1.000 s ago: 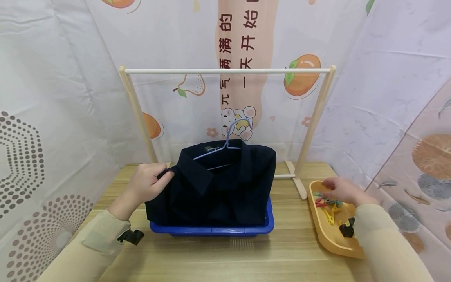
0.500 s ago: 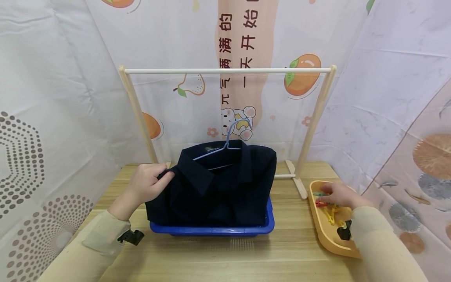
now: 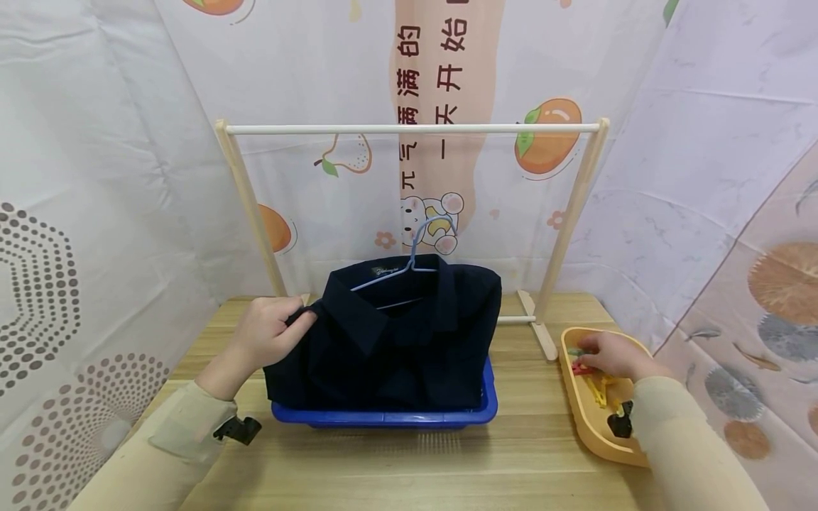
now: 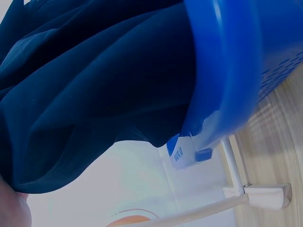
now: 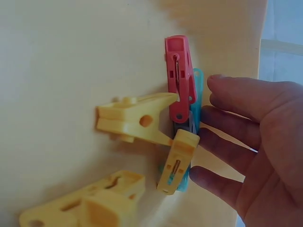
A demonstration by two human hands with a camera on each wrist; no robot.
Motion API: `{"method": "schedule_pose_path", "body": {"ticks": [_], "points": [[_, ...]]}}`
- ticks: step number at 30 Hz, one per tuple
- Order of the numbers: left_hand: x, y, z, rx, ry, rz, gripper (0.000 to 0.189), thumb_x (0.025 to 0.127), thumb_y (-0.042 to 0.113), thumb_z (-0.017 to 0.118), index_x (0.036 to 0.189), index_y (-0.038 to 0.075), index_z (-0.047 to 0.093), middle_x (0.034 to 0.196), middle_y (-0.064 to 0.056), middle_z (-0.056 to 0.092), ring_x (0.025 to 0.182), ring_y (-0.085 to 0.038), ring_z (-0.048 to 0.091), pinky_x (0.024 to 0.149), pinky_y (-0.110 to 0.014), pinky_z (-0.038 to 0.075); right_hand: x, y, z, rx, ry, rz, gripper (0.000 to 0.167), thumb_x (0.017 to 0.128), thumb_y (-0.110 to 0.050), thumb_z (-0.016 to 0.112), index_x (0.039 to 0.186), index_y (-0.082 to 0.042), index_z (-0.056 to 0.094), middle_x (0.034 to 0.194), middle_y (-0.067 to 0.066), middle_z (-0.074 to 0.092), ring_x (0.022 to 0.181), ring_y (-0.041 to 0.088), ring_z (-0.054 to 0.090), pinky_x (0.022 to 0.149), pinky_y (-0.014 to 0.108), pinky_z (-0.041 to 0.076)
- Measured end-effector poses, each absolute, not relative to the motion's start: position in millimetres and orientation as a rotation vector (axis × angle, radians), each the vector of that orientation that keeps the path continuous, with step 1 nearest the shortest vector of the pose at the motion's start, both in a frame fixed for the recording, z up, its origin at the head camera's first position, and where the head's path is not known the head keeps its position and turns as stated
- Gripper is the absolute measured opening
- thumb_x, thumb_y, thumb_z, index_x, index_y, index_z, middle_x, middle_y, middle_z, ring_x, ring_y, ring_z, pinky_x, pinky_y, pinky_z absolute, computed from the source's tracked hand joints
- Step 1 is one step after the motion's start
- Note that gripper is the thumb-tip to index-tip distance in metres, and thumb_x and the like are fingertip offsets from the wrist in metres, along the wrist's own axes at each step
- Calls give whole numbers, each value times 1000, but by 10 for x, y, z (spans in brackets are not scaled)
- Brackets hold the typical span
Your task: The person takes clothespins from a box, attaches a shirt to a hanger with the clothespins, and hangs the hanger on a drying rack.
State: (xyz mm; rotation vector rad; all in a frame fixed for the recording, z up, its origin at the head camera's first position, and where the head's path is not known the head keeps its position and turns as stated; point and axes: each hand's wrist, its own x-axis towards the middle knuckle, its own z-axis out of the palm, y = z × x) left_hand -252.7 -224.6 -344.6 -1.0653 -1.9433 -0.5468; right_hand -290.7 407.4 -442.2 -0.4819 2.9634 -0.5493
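Note:
A dark navy collared shirt (image 3: 396,369) with a light blue hanger (image 3: 411,264) inside it stands partly in a blue basket (image 3: 383,417). My left hand (image 3: 268,333) pinches the shirt's left shoulder between thumb and fingers. Over the yellow tray (image 3: 591,436) at right, my right hand (image 3: 620,356) reaches in with loosely bent fingers. In the right wrist view, its fingertips come right beside a cluster of clothespins: a red clothespin (image 5: 177,78), a teal clothespin (image 5: 198,85) and a yellow clothespin (image 5: 177,163). Nothing is pinched between those fingers.
Behind the basket rises a drying rack with a white top rail (image 3: 409,129) and wooden posts. Its right foot (image 3: 543,341) stands between basket and tray. Another yellow clothespin (image 5: 85,203) lies nearer in the tray. Patterned curtains surround the wooden table (image 3: 358,472).
My right hand has moved slightly left and lower in the tray, closer over the clothespins. The left hand and the shirt have stayed in place.

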Motion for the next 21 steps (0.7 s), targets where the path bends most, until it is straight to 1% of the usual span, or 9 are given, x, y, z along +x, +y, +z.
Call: {"method": "schedule_pose_path", "body": {"ticks": [4,6,12,16,21], "points": [[-2510,-2247,-3440,-1059,-1966,-547,39,85,11,62,62,21,33,59,14,24,50,1,19,44,-19,18,-2918,4083,-4440,-453,2933,-592,37,89,-12,72,117,12,67,109,23,71,86,20,64,80,42,54],[-2505,-2248,-3438,-1056,-1976,-545,39,85,10,62,62,21,33,59,14,23,50,1,19,45,-19,18,-2924,4084,-4449,-438,2925,-606,38,89,-12,72,118,13,67,110,23,70,87,19,64,80,41,53],[-2505,-2253,-3441,-1056,-1982,-542,39,86,10,62,62,20,33,59,14,23,50,1,18,45,-20,17,-2910,4077,-4442,-439,2927,-576,40,89,-13,73,118,13,66,107,22,71,87,19,64,80,43,54],[-2509,-2256,-3438,-1057,-1987,-551,39,86,11,62,62,21,33,59,15,23,50,1,19,45,-20,18,-2891,4062,-4407,-436,2933,-552,40,89,-15,73,118,13,66,104,19,71,85,19,65,78,43,54],[-2511,-2255,-3436,-1059,-1987,-555,40,86,11,62,62,21,33,59,14,23,50,0,19,45,-20,18,-2893,4065,-4407,-416,2932,-525,39,90,-17,73,117,10,67,101,16,71,83,19,64,77,45,54]]}}
